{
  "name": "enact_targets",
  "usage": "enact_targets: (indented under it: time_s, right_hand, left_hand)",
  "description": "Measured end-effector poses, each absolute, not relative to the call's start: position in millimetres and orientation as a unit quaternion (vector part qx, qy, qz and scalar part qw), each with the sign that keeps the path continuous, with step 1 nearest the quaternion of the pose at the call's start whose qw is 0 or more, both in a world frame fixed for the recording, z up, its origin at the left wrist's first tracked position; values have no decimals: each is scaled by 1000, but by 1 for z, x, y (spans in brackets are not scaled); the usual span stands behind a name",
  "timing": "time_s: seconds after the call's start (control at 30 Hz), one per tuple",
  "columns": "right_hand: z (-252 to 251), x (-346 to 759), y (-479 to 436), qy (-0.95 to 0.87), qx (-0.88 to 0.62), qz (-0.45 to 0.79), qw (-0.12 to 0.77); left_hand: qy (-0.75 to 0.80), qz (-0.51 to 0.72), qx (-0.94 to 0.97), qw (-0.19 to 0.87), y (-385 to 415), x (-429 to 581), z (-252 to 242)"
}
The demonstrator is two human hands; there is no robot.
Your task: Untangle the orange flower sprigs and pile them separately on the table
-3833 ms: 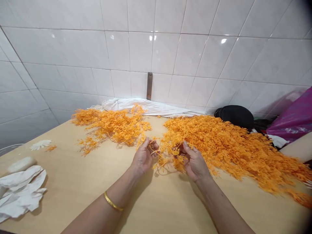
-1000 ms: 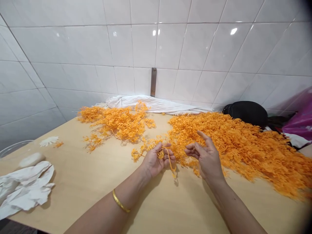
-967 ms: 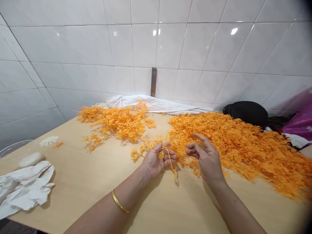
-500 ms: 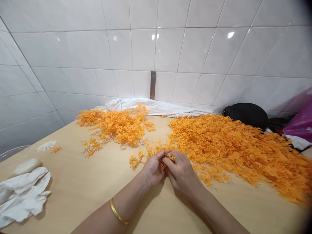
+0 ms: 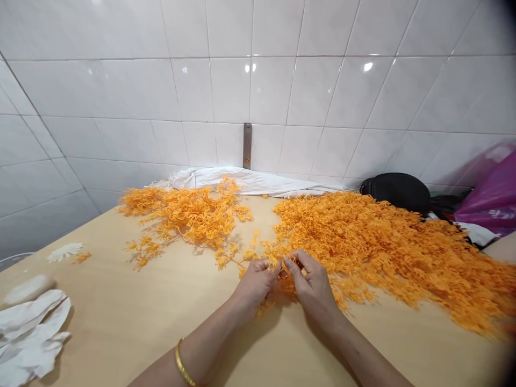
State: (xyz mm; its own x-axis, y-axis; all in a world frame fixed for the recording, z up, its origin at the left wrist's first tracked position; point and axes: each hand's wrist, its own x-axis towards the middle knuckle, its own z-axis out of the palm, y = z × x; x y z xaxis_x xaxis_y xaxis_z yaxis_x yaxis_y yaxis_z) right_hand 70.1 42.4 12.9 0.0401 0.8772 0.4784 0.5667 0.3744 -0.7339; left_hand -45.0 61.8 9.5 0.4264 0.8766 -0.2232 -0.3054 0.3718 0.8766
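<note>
Over the front middle of the table, my left hand (image 5: pixel 256 285) is closed on a sprig of orange artificial flowers (image 5: pixel 231 255), whose small blooms stick out to the left and above the fingers. My right hand (image 5: pixel 314 285) pinches at the same sprig with thumb and forefinger, close to the left fingertips. What exactly lies between the right fingertips is too small to make out. A large heap of the same orange flowers (image 5: pixel 382 242) spreads to the right of my hands. A smaller pile (image 5: pixel 193 215) lies behind them on the left.
On the left of the table (image 5: pixel 161 312) lie a white flower (image 5: pixel 64 251), a pale oval object (image 5: pixel 30 290) and crumpled white cloth (image 5: pixel 36 333). White fabric (image 5: pixel 258 185) runs along the tiled wall. A black case (image 5: pixel 397 191) and a purple bag (image 5: pixel 489 191) stand at the back right.
My hands have drawn slightly apart; the right one has shifted right and opened its grip into a fingertip pinch. The view has tilted and turned a little, so everything shifts left.
</note>
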Motion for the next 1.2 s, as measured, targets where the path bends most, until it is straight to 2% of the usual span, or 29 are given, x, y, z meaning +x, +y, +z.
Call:
enact_targets:
  time_s: [0.17, 0.23, 0.3, 0.37, 0.53, 0.6, 0.77, 0.93, 1.07, 1.2]
  right_hand:
    - [17, 85, 56, -494, -501, 338, 625]
    - [22, 103, 63, -367, -494, 358, 702]
    - [28, 118, 65, -299, -498, 330, 744]
    - [32, 125, 63, -360, -535, 304, 701]
    - [31, 111, 50, -594, -658, 128, 444]
    - [28, 105, 47, -658, -648, 43, 381]
    - [16, 87, 33, -765, -571, -54, 294]
    - [-3, 71, 32, -835, -522, -59, 163]
    - [-10, 83, 53, -813, -558, -103, 132]
    - [-8, 105, 79, -786, -585, -155, 124]
  left_hand:
    - [328, 425, 399, 743, 56, -43, 19]
    - [325, 438, 396, 739, 56, -46, 19]
    - [329, 456, 390, 730, 59, -50, 17]
    - [340, 472, 380, 719, 65, -54, 13]
    - [368, 484, 370, 703, 79, -63, 10]
    - [364, 494, 384, 690, 83, -67, 13]
    - [367, 560, 349, 656, 93, -77, 18]
    - [356, 536, 297, 706, 97, -83, 20]
    - [345, 553, 258, 712, 110, -94, 42]
    - [311, 558, 328, 695, 128, -105, 71]
